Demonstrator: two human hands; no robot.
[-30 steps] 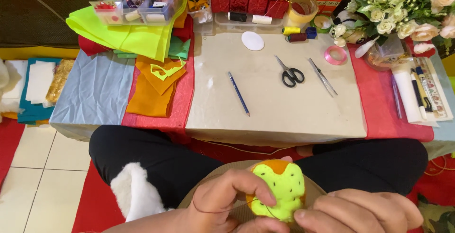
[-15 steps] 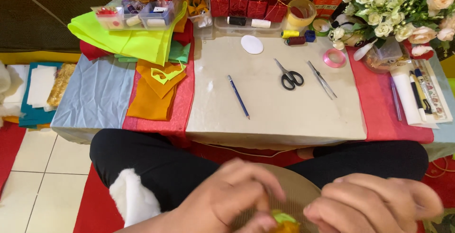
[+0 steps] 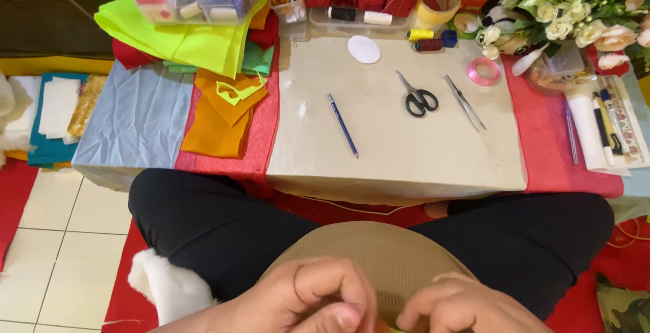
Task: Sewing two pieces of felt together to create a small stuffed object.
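We see the left hand and right hand curled together, grasp hidden; scissors lie well beyond: stiff, taken by their handles.

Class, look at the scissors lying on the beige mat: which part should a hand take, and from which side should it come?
Take the scissors by the black handle loops, which lie at the end nearer the person, with the closed blades pointing away up-left. Come from the near side, above the bare mat. The pen to the left and the tweezers to the right lie apart, so nothing crowds the loops.
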